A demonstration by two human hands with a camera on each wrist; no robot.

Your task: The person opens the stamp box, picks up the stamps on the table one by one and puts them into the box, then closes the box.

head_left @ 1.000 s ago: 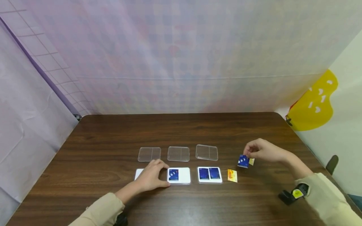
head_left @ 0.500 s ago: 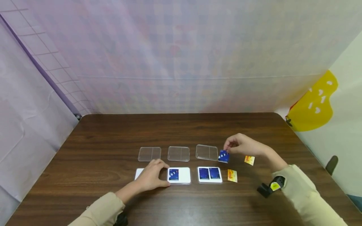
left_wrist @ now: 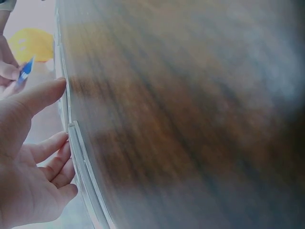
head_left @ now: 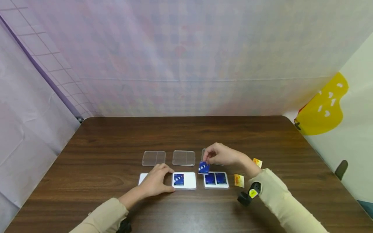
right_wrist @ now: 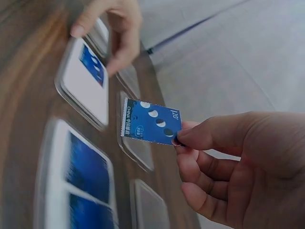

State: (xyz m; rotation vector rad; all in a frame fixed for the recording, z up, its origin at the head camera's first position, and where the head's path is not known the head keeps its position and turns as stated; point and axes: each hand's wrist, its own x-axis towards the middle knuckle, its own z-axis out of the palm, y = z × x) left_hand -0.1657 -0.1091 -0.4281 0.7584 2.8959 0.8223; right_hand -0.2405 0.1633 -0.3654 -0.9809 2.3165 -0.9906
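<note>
My right hand (head_left: 222, 154) pinches a blue postage stamp (right_wrist: 152, 121) with a row of moon phases between thumb and index finger. It holds the stamp above the table, between the middle case and the right case. My left hand (head_left: 155, 181) holds the left end of the middle clear stamp case (head_left: 190, 181), thumb at the near corner and fingertips at the far one. A like moon stamp (head_left: 179, 180) lies in that case's left half, beside bare white backing. Two dark blue stamps (head_left: 215, 178) fill the right case (right_wrist: 52, 176).
A third case (head_left: 142, 177) is mostly hidden behind my left hand. Clear lids (head_left: 184, 158) lie in a row farther back, the right one partly covered by my right hand. Two yellow-orange stamps (head_left: 239, 181) lie on the brown table (head_left: 116, 139) at the right.
My right hand has carried the blue moon stamp leftward from the table's right side, uncovering a yellow-orange stamp there. My left hand has stayed at the middle case.
</note>
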